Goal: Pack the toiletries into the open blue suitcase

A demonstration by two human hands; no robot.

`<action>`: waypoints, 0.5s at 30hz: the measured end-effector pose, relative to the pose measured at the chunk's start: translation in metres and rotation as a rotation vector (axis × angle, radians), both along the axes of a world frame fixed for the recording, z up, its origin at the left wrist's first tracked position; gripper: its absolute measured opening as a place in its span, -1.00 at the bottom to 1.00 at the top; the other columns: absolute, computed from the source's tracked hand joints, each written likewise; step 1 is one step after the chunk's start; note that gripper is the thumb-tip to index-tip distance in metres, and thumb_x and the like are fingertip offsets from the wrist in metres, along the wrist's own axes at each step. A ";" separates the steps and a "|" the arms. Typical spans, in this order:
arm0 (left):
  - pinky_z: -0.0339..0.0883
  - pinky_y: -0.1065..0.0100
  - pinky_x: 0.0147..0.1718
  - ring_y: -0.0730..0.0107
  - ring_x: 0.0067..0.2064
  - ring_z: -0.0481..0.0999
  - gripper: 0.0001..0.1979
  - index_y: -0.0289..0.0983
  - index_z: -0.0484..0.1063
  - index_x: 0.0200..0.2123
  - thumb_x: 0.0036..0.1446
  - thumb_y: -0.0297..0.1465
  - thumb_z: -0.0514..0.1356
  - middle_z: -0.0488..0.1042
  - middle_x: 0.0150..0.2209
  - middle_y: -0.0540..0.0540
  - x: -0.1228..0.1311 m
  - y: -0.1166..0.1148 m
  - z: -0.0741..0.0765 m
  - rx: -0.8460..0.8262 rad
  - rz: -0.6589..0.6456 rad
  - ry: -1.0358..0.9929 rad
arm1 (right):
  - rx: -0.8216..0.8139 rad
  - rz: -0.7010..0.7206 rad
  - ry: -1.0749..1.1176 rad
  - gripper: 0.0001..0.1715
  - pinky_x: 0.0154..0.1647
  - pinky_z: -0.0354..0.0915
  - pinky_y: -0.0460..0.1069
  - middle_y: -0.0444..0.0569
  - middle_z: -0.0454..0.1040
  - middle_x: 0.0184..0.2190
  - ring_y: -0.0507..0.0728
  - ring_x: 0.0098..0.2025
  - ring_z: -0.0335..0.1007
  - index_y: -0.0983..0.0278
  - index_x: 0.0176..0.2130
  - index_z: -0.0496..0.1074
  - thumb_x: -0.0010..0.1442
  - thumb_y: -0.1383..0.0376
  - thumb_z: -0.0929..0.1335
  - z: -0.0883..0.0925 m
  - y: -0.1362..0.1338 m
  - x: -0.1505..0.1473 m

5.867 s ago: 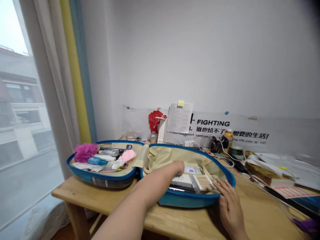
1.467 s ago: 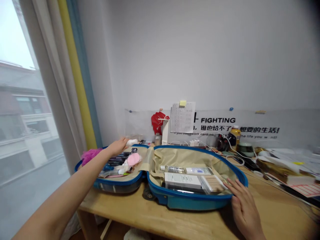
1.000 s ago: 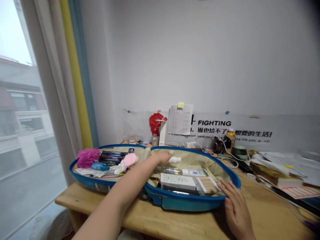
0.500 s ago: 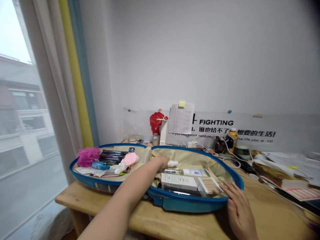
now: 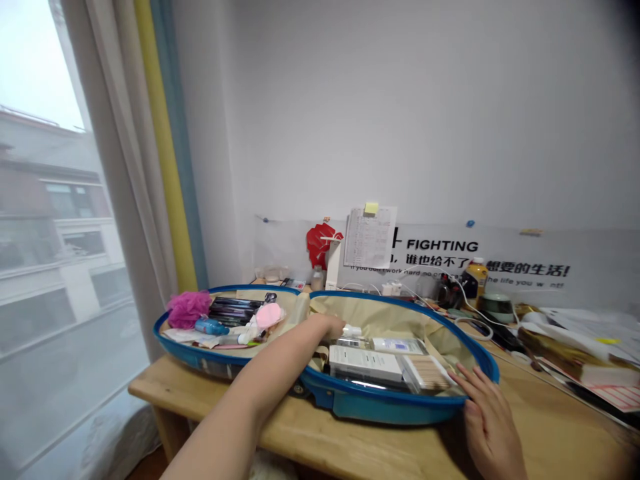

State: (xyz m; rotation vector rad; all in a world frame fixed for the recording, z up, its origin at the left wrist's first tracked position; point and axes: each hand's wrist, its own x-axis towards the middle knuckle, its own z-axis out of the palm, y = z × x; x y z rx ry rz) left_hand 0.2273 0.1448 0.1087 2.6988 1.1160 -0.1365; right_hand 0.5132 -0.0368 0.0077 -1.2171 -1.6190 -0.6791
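An open blue suitcase (image 5: 390,408) with beige lining lies on the wooden table. My left hand (image 5: 331,325) reaches into its right half, fingers closed around a small white bottle (image 5: 353,331); the fingertips are mostly hidden. Close in front of it lie a clear bottle (image 5: 353,343) and a white tube with a purple label (image 5: 399,345). Nearer me are a white box (image 5: 365,362) and a clear box of cotton swabs (image 5: 425,373). At the right front rim rests my right hand (image 5: 487,410), fingers stretched out and holding nothing.
In the suitcase's left half are a pink bath puff (image 5: 189,309), a blue bottle (image 5: 211,326), dark pens or sticks (image 5: 235,311) and a pink puff (image 5: 269,315). Cables, a yellow bottle (image 5: 476,277), a green jar (image 5: 496,307) and papers (image 5: 565,343) clutter the right.
The whole view has shifted, so everything appears slightly farther right. Both hands stay in nearly the same places relative to the suitcase, the left inside it and the right at the rim.
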 end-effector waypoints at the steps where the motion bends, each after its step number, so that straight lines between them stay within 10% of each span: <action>1: 0.32 0.19 0.05 0.08 0.09 0.45 -0.53 -0.34 0.34 0.13 0.15 -0.37 0.08 0.41 0.12 -0.33 -0.004 -0.003 0.008 0.018 0.008 -0.026 | 0.006 0.003 -0.005 -0.55 0.14 0.21 0.30 0.08 0.47 0.02 0.31 0.18 0.28 0.21 -0.01 0.42 0.30 0.20 0.09 0.000 0.000 0.000; 8: 0.17 0.38 0.15 0.41 0.15 0.36 -0.52 -0.20 0.37 0.07 0.13 -0.57 -0.09 0.42 0.13 -0.03 -0.146 -0.021 0.064 0.319 0.283 -0.161 | 0.025 0.040 -0.031 -0.57 0.15 0.19 0.29 0.06 0.45 0.04 0.30 0.19 0.27 0.21 0.01 0.40 0.29 0.23 0.12 0.002 0.000 0.000; 15: 0.36 0.16 -0.08 -0.01 -0.02 0.49 -0.66 -0.22 0.53 -0.17 -0.11 -0.46 0.23 0.53 -0.05 -0.25 -0.297 -0.049 0.038 0.257 0.657 0.410 | 0.028 0.046 0.009 -0.58 0.16 0.18 0.29 0.06 0.46 0.03 0.30 0.19 0.26 0.21 0.00 0.41 0.29 0.23 0.12 0.003 -0.001 -0.003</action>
